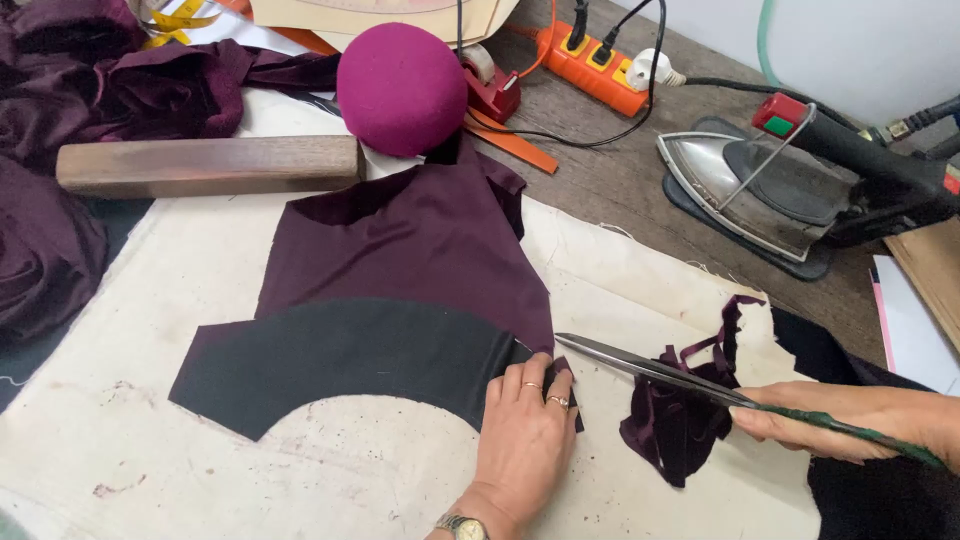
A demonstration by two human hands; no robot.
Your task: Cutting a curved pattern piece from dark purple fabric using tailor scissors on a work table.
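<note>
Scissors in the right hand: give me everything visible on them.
The scissors are long tailor's shears with bright, polished metal blades and dark green handles. The blades look closed or nearly closed, tapering to a point aimed left, toward the left hand. They lie almost level, just above the cream cloth. The right hand wraps the handles, hiding the finger loops. The blades pass over a crumpled heap of purple scraps; whether they touch it is unclear.

Soft, even light; sharp focus, faint shadows.
</note>
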